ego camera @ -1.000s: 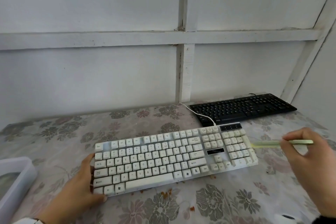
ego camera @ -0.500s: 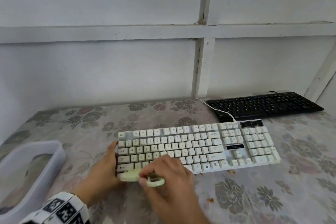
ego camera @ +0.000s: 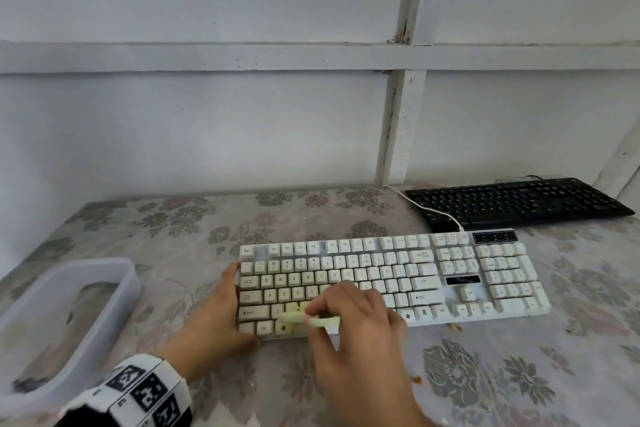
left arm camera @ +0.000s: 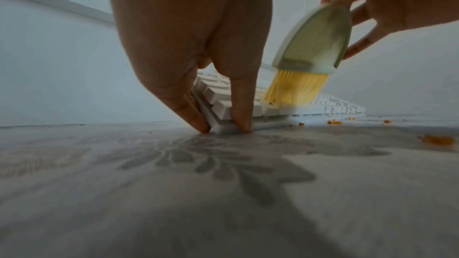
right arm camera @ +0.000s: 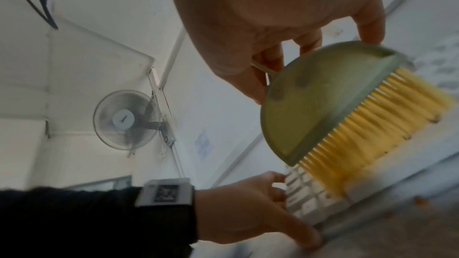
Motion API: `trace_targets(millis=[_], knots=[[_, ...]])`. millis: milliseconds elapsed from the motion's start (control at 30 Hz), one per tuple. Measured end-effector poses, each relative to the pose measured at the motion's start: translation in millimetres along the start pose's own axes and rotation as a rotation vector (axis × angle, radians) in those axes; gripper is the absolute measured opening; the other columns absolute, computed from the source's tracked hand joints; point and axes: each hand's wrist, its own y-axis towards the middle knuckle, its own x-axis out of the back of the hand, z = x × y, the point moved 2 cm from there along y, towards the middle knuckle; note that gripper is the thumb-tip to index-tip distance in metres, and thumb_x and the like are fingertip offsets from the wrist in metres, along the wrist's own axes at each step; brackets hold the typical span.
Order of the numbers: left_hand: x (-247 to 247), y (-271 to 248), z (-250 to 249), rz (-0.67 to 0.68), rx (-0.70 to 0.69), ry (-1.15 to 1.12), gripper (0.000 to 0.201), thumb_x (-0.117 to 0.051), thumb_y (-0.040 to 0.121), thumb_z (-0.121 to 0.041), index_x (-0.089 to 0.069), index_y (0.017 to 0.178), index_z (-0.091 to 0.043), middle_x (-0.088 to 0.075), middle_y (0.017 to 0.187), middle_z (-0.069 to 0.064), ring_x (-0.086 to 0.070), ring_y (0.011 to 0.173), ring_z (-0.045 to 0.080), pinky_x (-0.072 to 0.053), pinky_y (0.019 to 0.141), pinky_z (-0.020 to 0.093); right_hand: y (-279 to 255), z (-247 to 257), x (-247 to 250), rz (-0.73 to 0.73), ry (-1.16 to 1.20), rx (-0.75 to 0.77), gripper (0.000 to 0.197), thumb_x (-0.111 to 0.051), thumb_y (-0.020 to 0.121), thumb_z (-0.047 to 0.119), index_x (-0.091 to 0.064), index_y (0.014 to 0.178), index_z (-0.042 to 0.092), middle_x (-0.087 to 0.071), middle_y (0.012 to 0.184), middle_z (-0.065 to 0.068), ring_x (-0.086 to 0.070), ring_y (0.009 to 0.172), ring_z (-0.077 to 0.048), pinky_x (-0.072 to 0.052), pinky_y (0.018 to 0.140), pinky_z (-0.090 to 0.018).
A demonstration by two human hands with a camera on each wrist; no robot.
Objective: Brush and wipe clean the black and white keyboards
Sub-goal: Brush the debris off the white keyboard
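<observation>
The white keyboard (ego camera: 394, 281) lies across the middle of the floral tablecloth. My left hand (ego camera: 239, 305) grips its left end, thumb on the front edge and fingers (left arm camera: 240, 109) against the corner. My right hand (ego camera: 317, 314) pinches the handle of a pale green brush (ego camera: 327, 322) with yellow bristles (left arm camera: 295, 89). The bristles rest on the lower-left keys, blurred by motion. In the right wrist view the brush (right arm camera: 323, 109) slants down onto the keys (right arm camera: 305, 199). The black keyboard (ego camera: 519, 203) lies untouched at the back right, against the wall.
A clear plastic tub (ego camera: 128, 281) stands at the left table edge. Orange crumbs (ego camera: 453, 326) lie on the cloth along the white keyboard's front edge, with more crumbs (left arm camera: 437, 140) nearer my wrist. A white cable (ego camera: 433, 210) runs from the white keyboard past the black one. The wall is close behind.
My right hand carried the brush from beyond the keyboard's right end to the lower-left keys. My left hand kept its hold on the left end. The head view turned left.
</observation>
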Motion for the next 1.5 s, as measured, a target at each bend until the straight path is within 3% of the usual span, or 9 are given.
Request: trace_targets(millis=[300,500,700,900,1000,1133,1233,1333,1500], knots=[[-0.1,-1.3,-0.8,0.03,0.005,-0.045,0.097,-0.076,0.062,-0.01,-0.008,0.123,-0.044,-0.046,0.117,-0.015,-0.052,0.099,-0.001,-0.043,0.069,0.007,-3.1,-18.7,0.9,0.054,0.12,-0.042,0.011,-0.047,0.072,0.042,-0.047,0.082,0.04,-0.055,0.083,0.024,-0.045,0.081,0.004,-0.039,0.074,-0.031],[0.1,-1.4,-2.4,0.027,0.024,-0.035,0.099,-0.078,0.062,-0.014,-0.006,0.123,-0.045,-0.046,0.115,-0.016,-0.054,0.096,0.001,-0.043,0.069,0.01,-3.2,-5.0,6.9,0.086,0.141,0.06,0.008,-0.051,0.074,0.039,-0.047,0.082,0.039,-0.052,0.083,0.025,-0.044,0.082,0.006,-0.042,0.078,-0.033],[0.0,-1.6,-1.6,0.04,0.044,-0.023,0.098,-0.077,0.063,-0.012,-0.005,0.117,-0.051,-0.051,0.11,-0.015,-0.058,0.094,0.006,-0.047,0.068,0.016,6.6,-40.8,31.4,0.071,0.09,-0.128,0.019,-0.057,0.07,0.029,-0.048,0.083,0.039,-0.056,0.081,0.023,-0.049,0.083,0.003,-0.039,0.079,-0.04],[-0.7,-0.6,1.5,0.046,0.083,-0.022,0.101,-0.077,0.061,-0.011,-0.004,0.12,-0.05,-0.054,0.108,-0.014,-0.06,0.093,0.007,-0.05,0.073,0.02,9.2,-39.2,46.1,0.195,0.372,-0.169,0.027,-0.044,0.069,0.054,-0.05,0.092,0.042,-0.057,0.099,0.022,-0.051,0.097,-0.004,-0.043,0.08,-0.038],[-0.4,-0.4,1.3,0.038,0.071,-0.022,0.099,-0.076,0.061,-0.011,-0.008,0.114,-0.058,-0.054,0.108,-0.015,-0.06,0.093,0.008,-0.05,0.073,0.021,6.3,-58.9,51.3,0.141,0.277,-0.171,0.017,-0.059,0.075,0.041,-0.05,0.09,0.043,-0.057,0.099,0.024,-0.051,0.095,-0.002,-0.045,0.084,-0.044],[0.0,-0.8,-0.7,0.034,0.045,-0.003,0.099,-0.077,0.061,-0.012,-0.007,0.106,-0.066,-0.05,0.109,-0.017,-0.059,0.092,0.008,-0.049,0.07,0.021,5.1,-82.8,65.1,0.067,0.203,-0.226,0.029,-0.07,0.078,0.021,-0.052,0.089,0.042,-0.057,0.1,0.026,-0.051,0.094,0.001,-0.045,0.084,-0.049],[0.1,-0.2,1.7,0.025,0.051,-0.022,0.102,-0.077,0.058,-0.013,-0.007,0.106,-0.07,-0.051,0.113,-0.014,-0.06,0.094,0.01,-0.052,0.076,0.027,7.6,-68.3,65.0,0.062,0.304,-0.153,0.012,-0.058,0.073,0.039,-0.054,0.085,0.037,-0.061,0.09,0.02,-0.055,0.088,-0.003,-0.046,0.076,-0.033],[0.7,-1.1,-0.1,0.028,0.051,-0.015,0.1,-0.077,0.06,-0.012,-0.007,0.106,-0.067,-0.049,0.113,-0.016,-0.059,0.094,0.009,-0.052,0.069,0.026,5.4,-70.4,59.0,0.099,0.354,-0.129,0.011,-0.056,0.073,0.042,-0.055,0.083,0.036,-0.061,0.086,0.019,-0.057,0.084,-0.005,-0.042,0.07,-0.02],[-0.5,-1.0,-0.5,0.044,0.07,-0.007,0.1,-0.076,0.063,-0.011,-0.003,0.113,-0.057,-0.05,0.113,-0.015,-0.059,0.095,0.009,-0.052,0.074,0.027,6.9,-98.6,71.3,0.046,0.296,-0.212,0.033,-0.073,0.078,0.011,-0.055,0.084,0.038,-0.061,0.092,0.022,-0.055,0.089,-0.004,-0.041,0.075,-0.033]])
